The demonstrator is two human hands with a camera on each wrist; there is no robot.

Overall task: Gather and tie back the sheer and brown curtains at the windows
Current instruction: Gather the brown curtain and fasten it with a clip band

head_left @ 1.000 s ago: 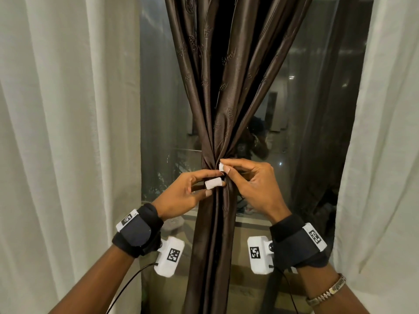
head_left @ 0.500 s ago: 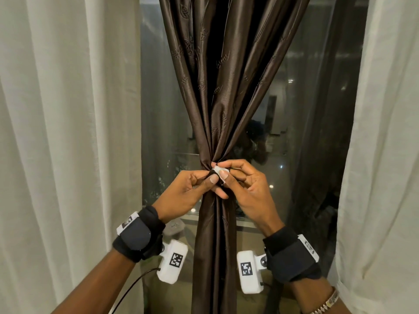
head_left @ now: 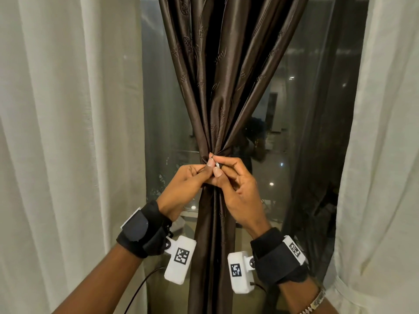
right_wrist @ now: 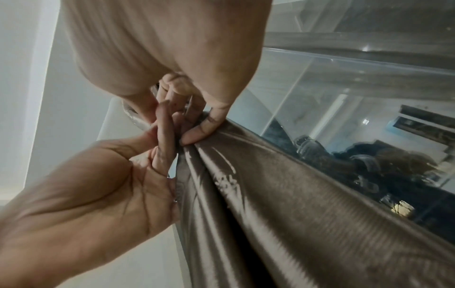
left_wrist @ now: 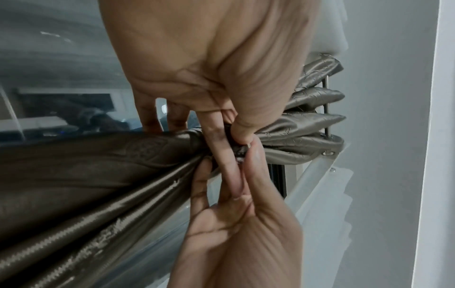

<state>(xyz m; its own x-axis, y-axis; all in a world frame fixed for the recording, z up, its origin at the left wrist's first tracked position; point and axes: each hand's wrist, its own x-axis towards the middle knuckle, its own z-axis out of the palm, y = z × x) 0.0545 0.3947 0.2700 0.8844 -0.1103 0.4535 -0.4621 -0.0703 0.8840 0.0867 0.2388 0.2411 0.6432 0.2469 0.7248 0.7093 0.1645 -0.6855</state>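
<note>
At the far left of the head view hangs a cream sheer curtain [head_left: 56, 132] in soft vertical folds, beside the dark window glass [head_left: 158, 109] that mirrors room lights. Next comes the left hand [head_left: 183, 186], wearing a black wrist strap [head_left: 142, 232] with a white tagged camera block; its thumb and forefinger are curled and pinching at the cinched waist of the glossy brown leaf-patterned curtain [head_left: 217, 87]. That curtain is gathered into one narrow bundle at the middle of the window, flaring above the pinch and hanging straight below it. A small white fastener piece [head_left: 217, 164] peeks between the fingertips of both hands. The right hand [head_left: 240, 193] meets the left there, fingers curled onto the same spot, touching the left fingers. Another cream sheer curtain [head_left: 381, 155] hangs at the far right.
</note>
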